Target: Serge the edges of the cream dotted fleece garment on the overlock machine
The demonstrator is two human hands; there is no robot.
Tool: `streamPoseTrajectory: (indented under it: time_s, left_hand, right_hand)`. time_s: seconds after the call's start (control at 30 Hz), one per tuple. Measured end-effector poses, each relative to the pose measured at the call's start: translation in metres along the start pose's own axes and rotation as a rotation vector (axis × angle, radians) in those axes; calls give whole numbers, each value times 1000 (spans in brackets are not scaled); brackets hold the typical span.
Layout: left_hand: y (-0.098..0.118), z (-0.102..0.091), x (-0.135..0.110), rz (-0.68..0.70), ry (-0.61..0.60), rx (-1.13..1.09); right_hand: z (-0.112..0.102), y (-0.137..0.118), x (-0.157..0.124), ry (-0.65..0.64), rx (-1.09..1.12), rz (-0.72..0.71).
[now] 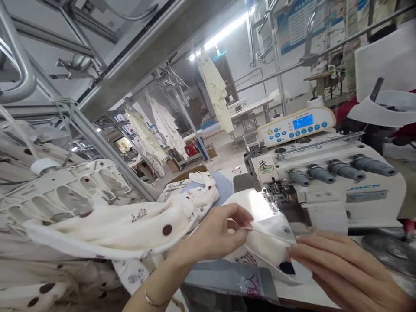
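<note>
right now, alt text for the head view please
The left hand pinches cream fabric at a white sewing machine, the right hand touching the fabric's edge. Dark-spotted cloth lies at left; pale garments hang behind.

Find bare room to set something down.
Bare blue surface lies between the spotted fabric and the sewing machine; a small white tabletop patch shows beside the right hand. Crowded: leftward, across that fabric, and where the left hand pinches the white cloth.

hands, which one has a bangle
The left hand, pinching the cloth near the picture's middle: a thin bangle rings that arm. The right hand, also at the cloth, shows none, though its wrist is mostly out of frame.
</note>
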State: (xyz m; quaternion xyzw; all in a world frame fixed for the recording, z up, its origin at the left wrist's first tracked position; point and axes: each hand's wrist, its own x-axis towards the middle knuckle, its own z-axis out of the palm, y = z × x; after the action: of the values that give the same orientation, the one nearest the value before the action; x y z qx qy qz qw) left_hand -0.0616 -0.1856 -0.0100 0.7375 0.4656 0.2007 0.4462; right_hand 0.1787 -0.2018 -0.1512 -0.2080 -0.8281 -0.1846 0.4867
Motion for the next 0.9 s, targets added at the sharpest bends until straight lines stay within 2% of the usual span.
streamPoseTrajectory:
  time_s: [0.07,0.17,0.27,0.37,0.43,0.5,0.6,0.67,0.77,0.83,0.9]
  left_hand:
    - [0,-1,-1,-51,-38,5]
    - [-1,-3,10,-71,-229,-3]
    - [-3,-2,23,-64,-333,61]
    - [-1,-2,25,-24,-364,143]
    - [2,-4,22,-27,-380,187]
    - [5,-5,22,-38,-310,263]
    - [6,-1,38,89,-30,470]
    - [1,6,57,169,92,584]
    - [-11,17,85,155,105,604]
    - [-18,21,94,124,122,565]
    - [-22,23,98,82,156,520]
  right_hand:
    - [-2,-4,13,-69,-30,-118]
    - [-3,-6,37,-146,-121,-235]
    - [-5,-1,50,-164,-140,-343]
    - [-9,3,42,-160,-132,-358]
    - [-8,4,29,-139,-119,-288]
    - [-2,2,14,-102,-98,-136]
    - [15,0,-3,-49,-82,93]
    - [27,0,-10,-27,-90,174]
    - [39,2,-18,-25,-73,269]
    - [41,4,-24,-47,-52,315]
    - [40,8,-30,-84,-37,285]
